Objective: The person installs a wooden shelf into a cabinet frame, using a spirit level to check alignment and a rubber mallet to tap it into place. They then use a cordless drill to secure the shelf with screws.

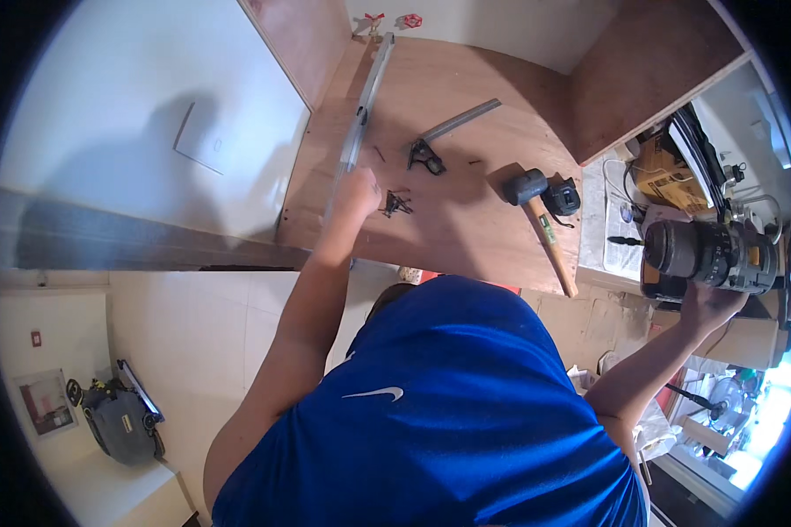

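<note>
At the right, my right hand (712,306) is wrapped round the grip of a cordless drill (716,255), its bit pointing left over the board's edge. My left hand (358,191) is closed above the wooden board (466,211), over the near part of a long metal straightedge (366,110). What its fingers hold, if anything, is hidden. Just right of that hand lies a small pile of dark screws (397,205). Farther up, a combination square (429,155) rests with its blade slanting away to the right.
A rubber mallet (540,224) with a wooden handle lies at the board's right, beside a black tape measure (562,197). Loose screws (379,155) are scattered near the straightedge. Wooden panels (664,66) rise at the far right; a white panel (176,123) stands at left.
</note>
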{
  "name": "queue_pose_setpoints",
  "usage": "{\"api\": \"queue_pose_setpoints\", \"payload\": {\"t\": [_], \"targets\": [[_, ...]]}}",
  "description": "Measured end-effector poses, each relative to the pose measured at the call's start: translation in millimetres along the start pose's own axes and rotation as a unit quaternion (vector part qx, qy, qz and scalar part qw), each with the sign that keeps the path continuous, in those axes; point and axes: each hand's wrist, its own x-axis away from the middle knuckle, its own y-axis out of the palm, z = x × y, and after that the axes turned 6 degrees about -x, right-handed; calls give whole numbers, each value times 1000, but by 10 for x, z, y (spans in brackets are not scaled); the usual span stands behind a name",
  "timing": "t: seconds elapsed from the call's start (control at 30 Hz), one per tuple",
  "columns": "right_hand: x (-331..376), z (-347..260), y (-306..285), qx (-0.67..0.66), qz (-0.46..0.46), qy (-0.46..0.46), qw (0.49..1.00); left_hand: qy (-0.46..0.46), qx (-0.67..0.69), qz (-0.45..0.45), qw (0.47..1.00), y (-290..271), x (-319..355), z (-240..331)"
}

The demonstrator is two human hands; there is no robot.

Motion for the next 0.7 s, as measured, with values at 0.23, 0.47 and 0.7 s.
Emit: {"api": "queue_pose_setpoints", "payload": {"t": [0.23,0.47,0.7], "targets": [[255,159,349,40,1,40,998,64,-56,-36,996,172,177,-202],[-53,-381,1103,-55,29,136,989,180,98,8,979,-432,-42,90],[-736,-882,1467,122,-28,46,991,231,476,-126,839,-1921,106,1444]]}}
